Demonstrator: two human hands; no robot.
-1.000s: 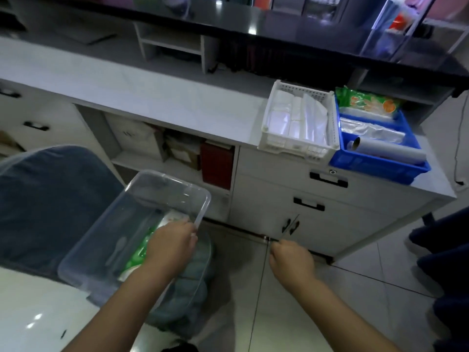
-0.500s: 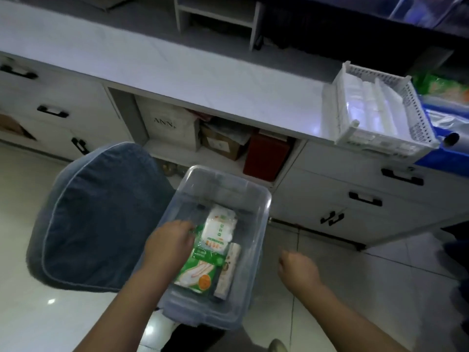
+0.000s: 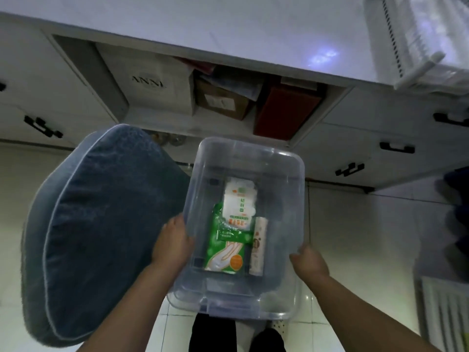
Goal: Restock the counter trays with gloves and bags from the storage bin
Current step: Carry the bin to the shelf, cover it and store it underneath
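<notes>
clear rounded plastic bin (image 3: pixel 279 158) gripped between left hand (image 3: pixel 173 240) and right hand (image 3: pixel 308 261), glossy packets (image 3: pixel 227 247) inside

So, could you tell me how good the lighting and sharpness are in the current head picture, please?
Head view: dim with a bluish cast; glare patch on the counter; wide-angle bending of the counter edge; tray at top right smeared; print on the packs in the bin too soft to read; both hands fairly clear.

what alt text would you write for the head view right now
Two hands grip a clear plastic storage bin by its sides, left hand and right hand. Inside lie a green glove pack, a white pack and a slim roll, before a white counter.
</notes>
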